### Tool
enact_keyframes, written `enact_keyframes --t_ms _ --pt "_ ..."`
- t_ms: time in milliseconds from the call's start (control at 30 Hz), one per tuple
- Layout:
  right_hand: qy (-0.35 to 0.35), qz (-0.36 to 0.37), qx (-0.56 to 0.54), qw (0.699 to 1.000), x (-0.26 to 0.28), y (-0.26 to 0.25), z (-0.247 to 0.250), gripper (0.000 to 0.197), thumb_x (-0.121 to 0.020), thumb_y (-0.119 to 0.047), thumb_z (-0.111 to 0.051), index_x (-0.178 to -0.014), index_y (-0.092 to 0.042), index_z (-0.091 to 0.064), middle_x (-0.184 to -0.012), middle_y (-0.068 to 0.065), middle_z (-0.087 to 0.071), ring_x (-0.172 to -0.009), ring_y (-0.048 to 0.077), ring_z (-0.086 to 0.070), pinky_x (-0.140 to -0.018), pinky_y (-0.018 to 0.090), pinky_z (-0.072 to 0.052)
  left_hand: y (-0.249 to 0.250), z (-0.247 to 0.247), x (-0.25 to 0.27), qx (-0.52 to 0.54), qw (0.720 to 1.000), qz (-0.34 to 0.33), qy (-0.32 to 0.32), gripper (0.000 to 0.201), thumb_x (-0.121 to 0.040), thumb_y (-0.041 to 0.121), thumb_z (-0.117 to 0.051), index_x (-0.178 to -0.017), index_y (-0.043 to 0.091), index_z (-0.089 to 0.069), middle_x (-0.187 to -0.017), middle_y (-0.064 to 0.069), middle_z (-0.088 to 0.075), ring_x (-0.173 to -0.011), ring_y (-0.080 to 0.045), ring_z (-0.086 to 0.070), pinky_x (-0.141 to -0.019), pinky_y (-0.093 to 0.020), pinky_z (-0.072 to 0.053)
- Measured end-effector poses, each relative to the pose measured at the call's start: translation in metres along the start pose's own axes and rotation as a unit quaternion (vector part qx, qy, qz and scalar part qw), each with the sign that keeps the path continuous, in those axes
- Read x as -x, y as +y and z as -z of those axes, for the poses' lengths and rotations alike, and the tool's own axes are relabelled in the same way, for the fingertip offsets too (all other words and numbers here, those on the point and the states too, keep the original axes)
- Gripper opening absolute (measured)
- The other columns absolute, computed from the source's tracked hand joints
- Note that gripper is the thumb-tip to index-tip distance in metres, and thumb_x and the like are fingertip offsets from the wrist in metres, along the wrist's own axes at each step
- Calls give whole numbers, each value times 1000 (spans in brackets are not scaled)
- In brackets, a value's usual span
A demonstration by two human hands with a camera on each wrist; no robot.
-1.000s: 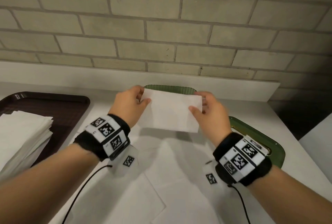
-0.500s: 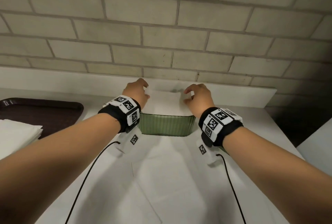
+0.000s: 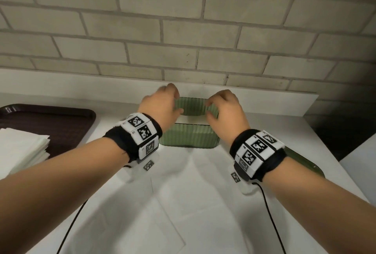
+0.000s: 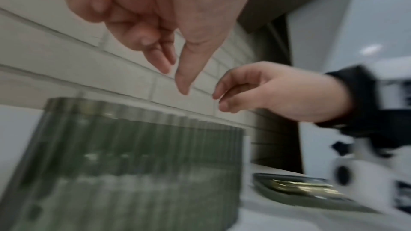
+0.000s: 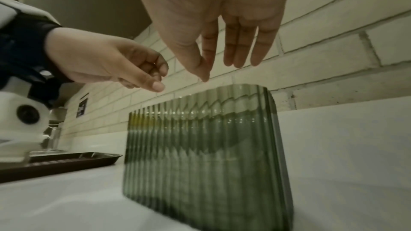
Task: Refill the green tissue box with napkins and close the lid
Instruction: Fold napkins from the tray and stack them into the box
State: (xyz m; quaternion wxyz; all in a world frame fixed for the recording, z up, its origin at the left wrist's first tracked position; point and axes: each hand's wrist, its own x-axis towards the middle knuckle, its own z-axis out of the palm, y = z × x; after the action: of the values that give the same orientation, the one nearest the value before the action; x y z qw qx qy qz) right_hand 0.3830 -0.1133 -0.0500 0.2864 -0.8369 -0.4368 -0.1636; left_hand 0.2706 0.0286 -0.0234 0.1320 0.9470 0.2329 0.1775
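The green ribbed tissue box (image 3: 189,136) stands open-topped at the back of the white counter, with a white napkin (image 3: 191,120) lying inside it. My left hand (image 3: 177,102) hovers over the box's left end and my right hand (image 3: 209,109) over its right end. Both hang with relaxed fingers and hold nothing. The left wrist view shows my left hand (image 4: 175,80) pointing down above the box (image 4: 133,164). In the right wrist view, my right hand (image 5: 220,71) hangs just above the rim of the box (image 5: 200,147). The green lid (image 3: 303,162) lies flat to the right, partly hidden by my right wrist.
A brown tray (image 3: 61,119) at the left holds a stack of white napkins (image 3: 22,152). Loose napkins (image 3: 183,192) lie spread on the counter in front of the box. A brick wall and a white ledge (image 3: 264,103) stand right behind the box. Wrist cables trail over the counter.
Both hands carried a white napkin forward and lowered it into the box. They have let go and now hover empty just above the rim.
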Motion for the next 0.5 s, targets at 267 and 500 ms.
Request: enact_keyframes --t_ms 267,500 --pt "-160 -25 -2 987 72 2 22 18 -86 -24 -57 -103 -24 -51 -73 -6 -58 -58 11 -49 -56 25 -38 2 -17 69 -56 966 -28 -251 45 -73 57 -68 -106 29 -53 -100 11 -67 -98 -14 -60 -77 -28 -46" --pt "-285 -104 26 953 91 13 28 16 -85 -28 -56 -101 -25 -59 -79 -10 -62 -78 12 -58 -73 27 -51 2 -46 84 -76 929 -4 -362 65 -69 53 -73 -123 26 -49 -121 5 -53 -109 -16 -55 -92 -31 -47"
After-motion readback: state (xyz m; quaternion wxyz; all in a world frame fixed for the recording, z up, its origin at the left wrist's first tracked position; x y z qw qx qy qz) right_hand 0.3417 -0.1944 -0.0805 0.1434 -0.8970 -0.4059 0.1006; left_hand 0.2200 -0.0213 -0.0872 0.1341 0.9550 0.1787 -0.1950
